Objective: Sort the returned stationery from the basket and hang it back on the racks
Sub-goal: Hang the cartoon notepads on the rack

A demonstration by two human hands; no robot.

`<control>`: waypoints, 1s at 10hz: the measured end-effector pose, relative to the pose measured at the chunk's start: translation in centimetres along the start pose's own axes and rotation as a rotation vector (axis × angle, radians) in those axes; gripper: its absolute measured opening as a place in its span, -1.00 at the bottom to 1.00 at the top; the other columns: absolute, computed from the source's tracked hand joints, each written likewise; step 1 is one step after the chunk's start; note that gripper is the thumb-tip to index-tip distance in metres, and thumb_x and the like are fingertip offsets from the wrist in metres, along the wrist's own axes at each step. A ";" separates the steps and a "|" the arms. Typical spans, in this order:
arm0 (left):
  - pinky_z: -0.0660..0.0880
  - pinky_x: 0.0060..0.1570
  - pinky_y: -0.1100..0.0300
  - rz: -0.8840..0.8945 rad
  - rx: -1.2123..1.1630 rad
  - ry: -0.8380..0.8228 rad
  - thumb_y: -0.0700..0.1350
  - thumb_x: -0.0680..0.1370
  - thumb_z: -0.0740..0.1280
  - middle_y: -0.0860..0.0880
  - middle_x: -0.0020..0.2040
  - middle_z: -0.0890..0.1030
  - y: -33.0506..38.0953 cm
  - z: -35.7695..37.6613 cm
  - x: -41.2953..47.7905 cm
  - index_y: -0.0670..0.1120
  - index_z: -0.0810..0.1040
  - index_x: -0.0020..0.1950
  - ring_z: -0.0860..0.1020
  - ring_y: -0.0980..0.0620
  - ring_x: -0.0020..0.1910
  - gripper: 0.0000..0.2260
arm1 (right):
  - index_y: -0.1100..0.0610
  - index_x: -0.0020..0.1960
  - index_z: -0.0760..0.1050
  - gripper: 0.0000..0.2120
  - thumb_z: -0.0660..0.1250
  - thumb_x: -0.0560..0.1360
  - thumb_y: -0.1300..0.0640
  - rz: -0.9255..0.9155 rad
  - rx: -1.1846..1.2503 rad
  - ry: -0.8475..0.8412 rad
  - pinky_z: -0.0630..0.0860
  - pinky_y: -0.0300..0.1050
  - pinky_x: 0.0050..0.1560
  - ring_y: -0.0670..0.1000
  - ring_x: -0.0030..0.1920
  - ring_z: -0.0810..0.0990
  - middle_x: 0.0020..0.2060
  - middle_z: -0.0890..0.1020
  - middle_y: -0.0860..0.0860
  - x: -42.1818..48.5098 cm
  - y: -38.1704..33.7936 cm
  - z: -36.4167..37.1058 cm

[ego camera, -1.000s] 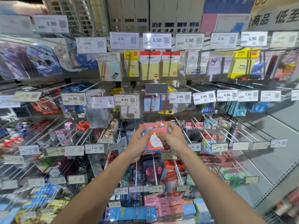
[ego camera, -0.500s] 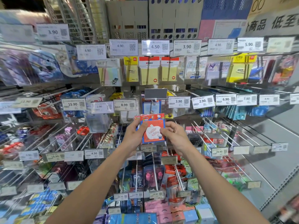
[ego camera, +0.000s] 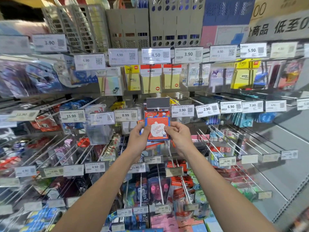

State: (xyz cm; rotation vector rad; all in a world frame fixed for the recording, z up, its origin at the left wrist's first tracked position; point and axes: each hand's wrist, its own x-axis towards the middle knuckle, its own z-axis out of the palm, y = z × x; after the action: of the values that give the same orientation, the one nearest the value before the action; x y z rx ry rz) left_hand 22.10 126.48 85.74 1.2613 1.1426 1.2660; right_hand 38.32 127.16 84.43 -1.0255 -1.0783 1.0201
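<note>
Head view: at left a clear plastic box (ego camera: 98, 133) sits among the hooks, its contents too blurred to tell. Grey file holders (ego camera: 128, 29) stand along the top shelf. The left hand (ego camera: 138, 138) pinches the left edge of the red sticky-note packet (ego camera: 157, 129) and the right hand (ego camera: 179, 136) pinches its right edge. Its top is just under a blank grey tag holder (ego camera: 158, 102). Packet and hands sit higher than half a second ago. The packet stands upright, long axis vertical, printed face toward the camera.
</note>
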 end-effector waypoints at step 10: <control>0.52 -0.38 0.27 -0.175 0.362 -0.135 -0.30 0.64 0.23 -0.03 -0.04 0.60 -2.8 -4.7 1.2 0.06 0.25 0.50 0.58 0.18 -0.41 -0.51 | 0.11 -0.04 0.50 -0.70 0.26 0.65 -0.12 0.275 -0.662 0.072 0.42 -0.16 -0.06 0.13 0.15 0.56 0.11 0.61 0.14 8.7 0.6 1.1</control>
State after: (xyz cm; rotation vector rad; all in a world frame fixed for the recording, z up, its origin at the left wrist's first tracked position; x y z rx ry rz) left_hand 17.52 128.01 82.92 1.4490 1.3914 0.8550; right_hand 38.62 135.84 85.65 -1.7691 -1.2713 0.8403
